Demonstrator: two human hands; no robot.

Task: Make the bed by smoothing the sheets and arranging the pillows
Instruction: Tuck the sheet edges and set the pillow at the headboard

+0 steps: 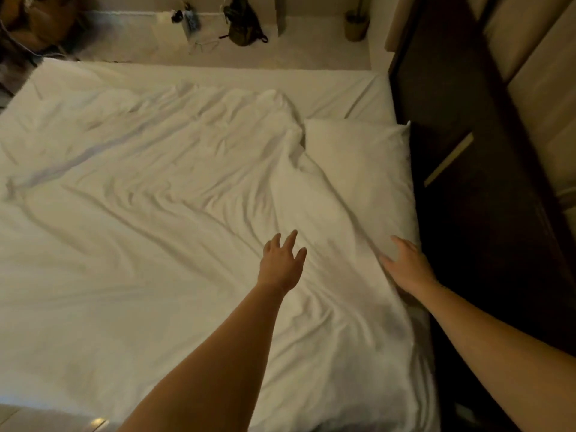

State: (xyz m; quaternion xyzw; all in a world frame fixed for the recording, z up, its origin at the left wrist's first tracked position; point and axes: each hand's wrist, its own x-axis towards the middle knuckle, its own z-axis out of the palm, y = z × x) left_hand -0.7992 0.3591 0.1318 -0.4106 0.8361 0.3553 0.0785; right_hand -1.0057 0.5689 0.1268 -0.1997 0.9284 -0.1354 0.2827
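A wrinkled white duvet (149, 213) covers most of the bed, with long creases running across it. A white pillow (358, 169) lies at the right edge against the dark headboard, its near part partly under a fold of the duvet. My left hand (282, 263) hovers over or rests on the duvet near the pillow, fingers spread and straight. My right hand (405, 266) lies flat on the near corner of the pillow, fingers extended. A strip of fitted sheet (280, 79) shows at the far side.
The dark wooden headboard (467, 213) runs along the right. On the pale floor beyond the bed lie a dark bag (243, 21), a small dark item with a cable (190, 20) and a round basket (357, 26). Floor shows at bottom left.
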